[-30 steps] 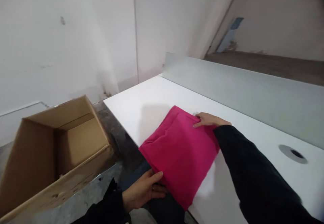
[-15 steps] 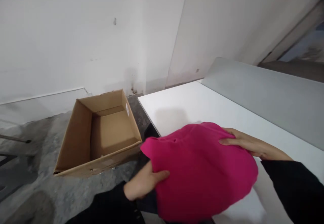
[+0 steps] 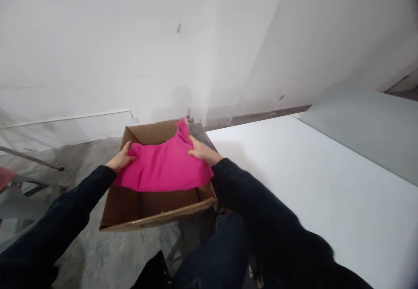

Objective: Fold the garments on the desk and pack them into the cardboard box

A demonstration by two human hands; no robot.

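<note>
The left hand (image 3: 121, 158) and right hand (image 3: 200, 150) grip opposite edges of the folded pink cloth (image 3: 163, 169), holding it in the mouth of the open cardboard box (image 3: 156, 217) on the floor (image 3: 81, 245) beside the white table (image 3: 310, 171): it looks folded and partly in, but not yet laid down or released.

A plain magenta-pink cloth (image 3: 163, 167), a brown cardboard box (image 3: 156, 212), a white table (image 3: 310, 175), dark sleeves (image 3: 261, 210).
</note>
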